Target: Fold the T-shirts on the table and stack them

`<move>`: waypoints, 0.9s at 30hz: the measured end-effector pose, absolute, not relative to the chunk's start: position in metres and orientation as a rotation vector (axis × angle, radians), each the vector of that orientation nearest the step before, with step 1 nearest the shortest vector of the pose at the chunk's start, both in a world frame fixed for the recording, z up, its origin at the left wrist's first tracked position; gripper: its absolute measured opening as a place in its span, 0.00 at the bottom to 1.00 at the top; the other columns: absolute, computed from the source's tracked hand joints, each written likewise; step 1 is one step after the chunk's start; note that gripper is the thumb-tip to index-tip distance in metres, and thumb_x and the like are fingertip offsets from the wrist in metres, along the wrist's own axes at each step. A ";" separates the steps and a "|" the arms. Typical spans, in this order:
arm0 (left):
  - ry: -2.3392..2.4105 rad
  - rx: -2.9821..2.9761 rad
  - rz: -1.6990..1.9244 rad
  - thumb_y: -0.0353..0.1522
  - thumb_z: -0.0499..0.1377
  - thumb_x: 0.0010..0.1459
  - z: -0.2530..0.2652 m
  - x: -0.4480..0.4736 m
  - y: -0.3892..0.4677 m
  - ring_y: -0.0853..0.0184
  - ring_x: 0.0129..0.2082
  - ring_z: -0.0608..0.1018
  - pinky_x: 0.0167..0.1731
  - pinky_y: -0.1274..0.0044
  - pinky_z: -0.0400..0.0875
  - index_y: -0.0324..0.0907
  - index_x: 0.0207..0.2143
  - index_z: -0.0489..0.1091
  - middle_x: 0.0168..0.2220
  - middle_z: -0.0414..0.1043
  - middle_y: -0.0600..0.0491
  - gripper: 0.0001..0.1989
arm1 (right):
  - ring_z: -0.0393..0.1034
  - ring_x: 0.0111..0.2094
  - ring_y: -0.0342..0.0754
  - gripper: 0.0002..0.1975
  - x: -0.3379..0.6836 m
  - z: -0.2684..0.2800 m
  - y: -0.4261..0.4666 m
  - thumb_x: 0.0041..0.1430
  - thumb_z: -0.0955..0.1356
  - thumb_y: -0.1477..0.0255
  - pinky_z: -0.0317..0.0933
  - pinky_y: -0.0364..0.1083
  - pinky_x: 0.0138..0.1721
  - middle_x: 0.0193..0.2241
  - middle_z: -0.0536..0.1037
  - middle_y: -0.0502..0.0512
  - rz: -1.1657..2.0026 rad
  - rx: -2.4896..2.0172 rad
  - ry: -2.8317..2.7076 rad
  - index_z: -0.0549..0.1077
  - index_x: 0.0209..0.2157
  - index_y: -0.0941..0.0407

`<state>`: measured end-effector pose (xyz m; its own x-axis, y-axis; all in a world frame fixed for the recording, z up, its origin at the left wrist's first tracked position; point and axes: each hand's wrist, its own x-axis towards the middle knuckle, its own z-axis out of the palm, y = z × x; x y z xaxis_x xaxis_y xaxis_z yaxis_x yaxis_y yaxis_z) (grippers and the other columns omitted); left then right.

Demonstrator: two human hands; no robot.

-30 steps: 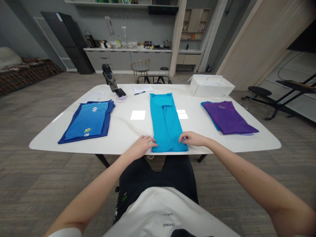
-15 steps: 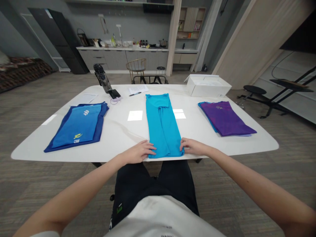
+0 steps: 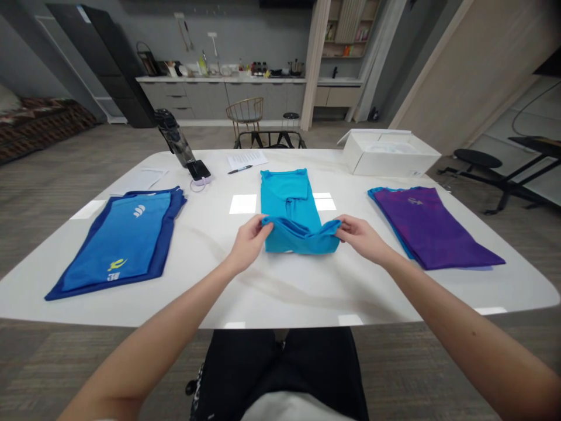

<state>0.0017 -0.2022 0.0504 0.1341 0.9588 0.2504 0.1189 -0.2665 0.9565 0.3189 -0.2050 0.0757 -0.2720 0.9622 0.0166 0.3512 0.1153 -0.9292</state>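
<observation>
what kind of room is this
Probably an open-plan home or studio flat: a grey kitchen counter with bottles and utensils along the back wall, a patterned sofa at left, and a white oval table holding folded shirts.

A grey kitchen counter [image 3: 228,93] lines the grey back wall [image 3: 245,29]; grey wood-grain floor [image 3: 65,169], gold wire chair [image 3: 246,114].
</observation>
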 end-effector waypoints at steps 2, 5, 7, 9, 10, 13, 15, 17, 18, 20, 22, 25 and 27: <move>1.134 1.351 1.281 0.43 0.61 0.62 0.046 0.012 -0.158 0.66 0.35 0.77 0.37 0.74 0.73 0.43 0.41 0.73 0.36 0.76 0.53 0.13 | 0.66 0.30 0.46 0.20 0.312 0.066 -0.168 0.56 0.71 0.52 0.62 0.46 0.33 0.29 0.75 0.51 1.123 -1.314 -1.579 0.72 0.40 0.54; 1.301 1.055 1.055 0.40 0.65 0.56 0.027 0.023 -0.103 0.64 0.33 0.78 0.34 0.73 0.73 0.41 0.38 0.72 0.33 0.77 0.51 0.13 | 0.65 0.26 0.46 0.19 0.304 0.039 -0.116 0.54 0.72 0.54 0.59 0.45 0.29 0.24 0.72 0.49 1.100 -1.552 -1.469 0.71 0.38 0.54; 1.380 0.980 0.899 0.37 0.68 0.51 0.013 0.026 -0.082 0.62 0.33 0.79 0.32 0.72 0.73 0.40 0.35 0.72 0.31 0.77 0.50 0.13 | 0.67 0.27 0.47 0.17 0.302 0.020 -0.091 0.54 0.72 0.55 0.58 0.45 0.29 0.23 0.73 0.51 0.994 -1.784 -1.554 0.73 0.34 0.55; 1.457 1.075 0.856 0.36 0.69 0.50 0.001 0.027 -0.071 0.61 0.32 0.78 0.32 0.71 0.73 0.40 0.31 0.71 0.28 0.76 0.51 0.12 | 0.69 0.30 0.50 0.16 0.301 0.005 -0.077 0.54 0.72 0.56 0.58 0.46 0.31 0.26 0.75 0.54 0.837 -1.930 -1.703 0.74 0.31 0.55; 1.497 1.168 0.869 0.36 0.69 0.50 -0.003 0.027 -0.068 0.61 0.32 0.78 0.33 0.71 0.73 0.40 0.29 0.70 0.27 0.75 0.52 0.11 | 0.70 0.31 0.51 0.16 0.301 0.000 -0.073 0.54 0.72 0.56 0.57 0.46 0.32 0.27 0.76 0.56 0.759 -1.958 -1.772 0.74 0.29 0.55; 1.530 1.437 0.990 0.36 0.65 0.56 -0.006 0.024 -0.067 0.62 0.34 0.77 0.39 0.71 0.72 0.42 0.28 0.70 0.27 0.73 0.54 0.09 | 0.71 0.34 0.53 0.16 0.302 -0.007 -0.070 0.58 0.70 0.55 0.59 0.46 0.34 0.29 0.78 0.57 0.640 -1.892 -1.850 0.73 0.28 0.54; 1.422 1.547 1.114 0.38 0.62 0.61 -0.001 0.022 -0.066 0.63 0.39 0.77 0.44 0.71 0.72 0.42 0.34 0.72 0.33 0.76 0.53 0.08 | 0.71 0.35 0.53 0.18 0.301 -0.005 -0.069 0.61 0.67 0.53 0.60 0.46 0.34 0.30 0.78 0.56 0.693 -1.749 -1.794 0.73 0.31 0.54; 1.260 1.581 1.222 0.40 0.59 0.64 0.006 0.020 -0.061 0.63 0.43 0.77 0.47 0.72 0.72 0.43 0.41 0.72 0.40 0.77 0.52 0.11 | 0.70 0.36 0.53 0.21 0.299 0.001 -0.064 0.62 0.65 0.48 0.62 0.46 0.34 0.32 0.78 0.56 0.770 -1.592 -1.701 0.73 0.36 0.53; 1.198 1.571 1.260 0.41 0.58 0.65 0.010 0.020 -0.055 0.63 0.44 0.77 0.48 0.72 0.72 0.43 0.43 0.72 0.42 0.77 0.52 0.12 | 0.70 0.36 0.53 0.22 0.297 0.005 -0.059 0.62 0.65 0.47 0.62 0.46 0.33 0.32 0.78 0.55 0.793 -1.535 -1.657 0.72 0.38 0.52; 1.138 1.524 1.327 0.41 0.58 0.65 0.018 0.019 -0.039 0.62 0.46 0.77 0.49 0.72 0.72 0.43 0.44 0.72 0.44 0.77 0.52 0.13 | 0.69 0.33 0.52 0.24 0.293 0.014 -0.044 0.61 0.65 0.45 0.62 0.46 0.31 0.31 0.76 0.54 0.804 -1.477 -1.587 0.71 0.40 0.52; 1.126 1.488 1.384 0.41 0.59 0.64 0.024 0.021 -0.016 0.61 0.46 0.77 0.50 0.71 0.72 0.43 0.44 0.72 0.43 0.78 0.51 0.12 | 0.67 0.30 0.50 0.24 0.289 0.023 -0.021 0.60 0.66 0.45 0.60 0.45 0.29 0.28 0.74 0.52 0.801 -1.454 -1.535 0.71 0.39 0.51; 1.112 1.448 1.448 0.40 0.60 0.64 0.031 0.025 0.027 0.61 0.46 0.77 0.51 0.70 0.72 0.42 0.43 0.72 0.42 0.77 0.51 0.11 | 0.66 0.29 0.49 0.23 0.283 0.035 0.022 0.59 0.67 0.47 0.60 0.45 0.28 0.27 0.73 0.51 0.797 -1.405 -1.484 0.71 0.39 0.53; 1.104 1.418 1.479 0.39 0.61 0.64 0.035 0.028 0.058 0.61 0.47 0.77 0.52 0.69 0.72 0.42 0.43 0.73 0.43 0.77 0.51 0.10 | 0.67 0.30 0.49 0.22 0.279 0.039 0.053 0.60 0.67 0.49 0.62 0.45 0.29 0.29 0.74 0.52 0.780 -1.372 -1.462 0.72 0.40 0.54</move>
